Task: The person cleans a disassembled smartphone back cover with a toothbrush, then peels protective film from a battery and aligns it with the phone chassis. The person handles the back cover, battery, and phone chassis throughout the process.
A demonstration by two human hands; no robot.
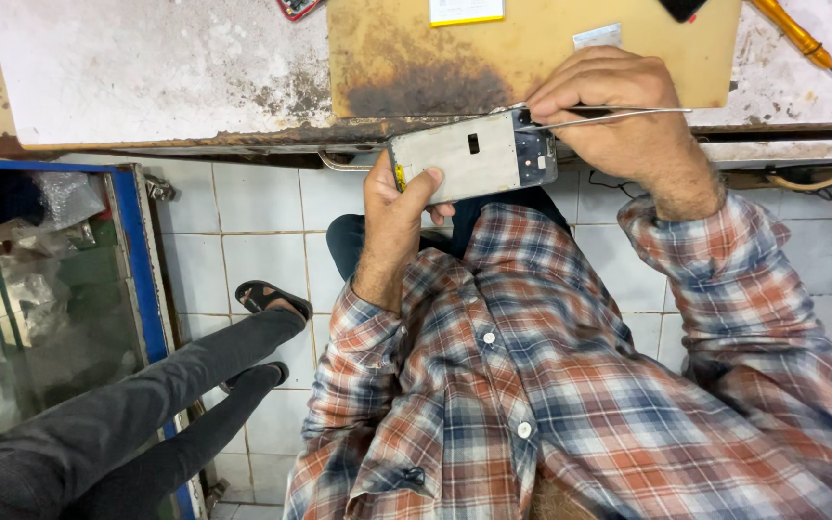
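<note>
Head view: left hand (399, 207) grips phone frame (472, 156) lying crosswise, right hand (609, 111) pinching tweezers (609, 117) at its right end

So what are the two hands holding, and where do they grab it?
The left hand holds an opened phone frame by its left end. The right hand pinches metal tweezers near their middle, tips at the frame's right end.

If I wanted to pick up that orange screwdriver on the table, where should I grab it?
Grab the orange screwdriver by its thick orange handle, coming down from above. It lies flat and slanted on the table, with the thin dark metal tip pointing toward the table's right edge, so keep your hand at the fat end, away from the tip.
</note>
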